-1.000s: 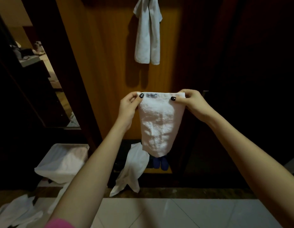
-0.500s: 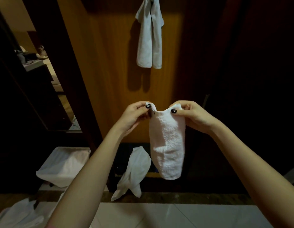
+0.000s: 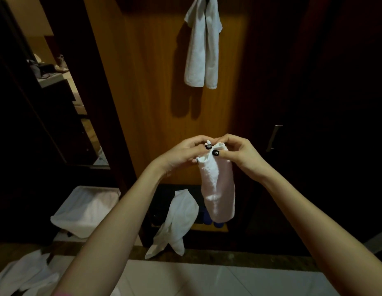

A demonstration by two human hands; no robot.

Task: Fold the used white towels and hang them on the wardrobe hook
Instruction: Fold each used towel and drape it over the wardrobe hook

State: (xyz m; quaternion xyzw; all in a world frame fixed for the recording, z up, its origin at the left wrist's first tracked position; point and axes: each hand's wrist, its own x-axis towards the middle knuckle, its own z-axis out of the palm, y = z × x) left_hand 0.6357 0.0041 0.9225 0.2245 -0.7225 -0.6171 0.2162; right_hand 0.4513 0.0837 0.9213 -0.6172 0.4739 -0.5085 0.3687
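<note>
head: towel (image 3: 219, 189) between left hand (image 3: 182, 155), right hand (image 3: 240, 155)

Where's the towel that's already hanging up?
The hanging towel is at the top middle of the head view, against the orange wardrobe panel, high above the folded towel.

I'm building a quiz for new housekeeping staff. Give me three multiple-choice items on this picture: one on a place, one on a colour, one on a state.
1. Where is the hung towel?
A) on the floor
B) high on the door
C) in a drawer

2. What colour is the held towel?
A) blue
B) brown
C) white

3. How is the held towel?
A) spread flat
B) folded narrow, hanging down
C) lying on a bed

Answers:
1 B: it hangs against the wood panel near the top of the view.
2 C: it shows white against the dark wardrobe.
3 B: the left hand and right hand pinch its top together.
</note>
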